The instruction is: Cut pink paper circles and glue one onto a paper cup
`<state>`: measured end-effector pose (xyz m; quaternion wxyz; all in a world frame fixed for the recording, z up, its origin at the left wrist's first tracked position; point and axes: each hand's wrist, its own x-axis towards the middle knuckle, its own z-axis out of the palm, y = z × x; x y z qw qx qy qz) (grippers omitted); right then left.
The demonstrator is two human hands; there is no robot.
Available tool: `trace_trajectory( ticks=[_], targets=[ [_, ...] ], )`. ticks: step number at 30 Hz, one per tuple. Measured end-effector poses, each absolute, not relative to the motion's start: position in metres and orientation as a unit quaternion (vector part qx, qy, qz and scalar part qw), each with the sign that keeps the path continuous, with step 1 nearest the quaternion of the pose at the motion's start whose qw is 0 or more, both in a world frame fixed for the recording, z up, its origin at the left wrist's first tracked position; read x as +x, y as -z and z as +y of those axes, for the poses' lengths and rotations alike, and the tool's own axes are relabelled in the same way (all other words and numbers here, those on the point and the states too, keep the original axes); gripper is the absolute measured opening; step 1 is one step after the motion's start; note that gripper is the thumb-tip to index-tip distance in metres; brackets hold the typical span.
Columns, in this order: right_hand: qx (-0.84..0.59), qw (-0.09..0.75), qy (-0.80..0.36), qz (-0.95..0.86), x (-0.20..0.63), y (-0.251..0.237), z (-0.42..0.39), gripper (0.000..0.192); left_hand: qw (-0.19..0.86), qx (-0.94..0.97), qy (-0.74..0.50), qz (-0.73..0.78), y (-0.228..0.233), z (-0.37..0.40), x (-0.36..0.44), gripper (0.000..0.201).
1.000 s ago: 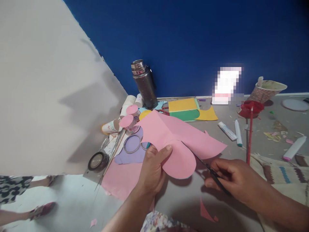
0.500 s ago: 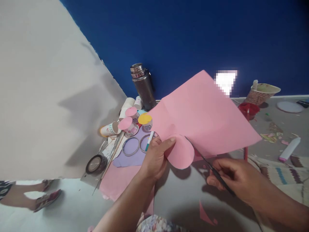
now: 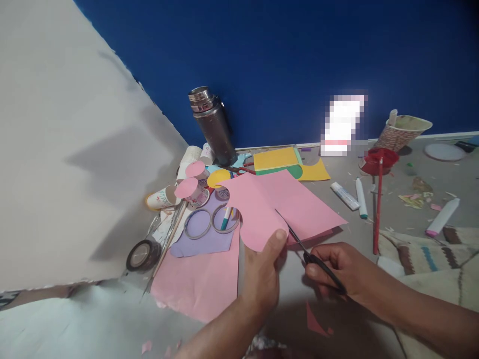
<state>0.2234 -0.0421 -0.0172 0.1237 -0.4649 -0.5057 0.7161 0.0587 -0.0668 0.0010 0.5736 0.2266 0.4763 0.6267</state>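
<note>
A pink paper sheet point(image 3: 292, 199) is pinched in my left hand point(image 3: 265, 274), thumb on top of its rounded near lobe. My right hand point(image 3: 333, 274) grips black-handled scissors point(image 3: 322, 268). The blades point up and left and lie at the sheet, beside the curved cut edge. How far the blades are apart cannot be made out. A red-pink offcut point(image 3: 315, 321) lies on the table below my right hand. Left of the sheet, small paper cups carry pink discs point(image 3: 186, 188) and a yellow disc point(image 3: 218, 178).
A dark steel flask point(image 3: 215, 127) stands by the blue wall. Purple paper point(image 3: 204, 247) lies under two tape rings point(image 3: 197, 224). Yellow paper point(image 3: 275, 158), a glue stick point(image 3: 344, 196), markers point(image 3: 361, 198) and a red cup point(image 3: 387, 162) sit behind and right. Black tape point(image 3: 140, 256) is at left.
The pink sheet has come lower and tipped flatter, uncovering yellow and green paper behind it. My left hand has shifted right along the lobe. The scissors have moved slightly left.
</note>
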Motion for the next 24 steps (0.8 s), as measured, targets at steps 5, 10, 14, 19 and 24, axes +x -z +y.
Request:
trace_trajectory(
  ticks=[5,10,14,19,24],
  targets=[
    [-0.443,0.120,-0.725,-0.513,0.232,0.020,-0.041,0.051,0.564,0.165,-0.637,0.499,-0.011,-0.056,0.061,0.023],
    [-0.351,0.131,-0.780,-0.502,0.238,0.010,-0.035,0.062,0.579,0.171,-0.646,0.467,-0.017,-0.053,0.053,0.023],
    [-0.333,0.123,-0.799,-0.486,0.240,0.004,-0.032,0.065,0.602,0.195,-0.637,0.440,-0.016,-0.052,0.046,0.017],
    [-0.345,0.117,-0.763,-0.533,0.244,0.004,-0.030,0.064,0.626,0.197,-0.619,0.431,-0.013,-0.049,0.040,0.013],
    [-0.361,0.101,-0.738,-0.562,0.244,0.008,-0.027,0.065,0.653,0.189,-0.605,0.415,-0.013,-0.050,0.039,0.011]
  ],
)
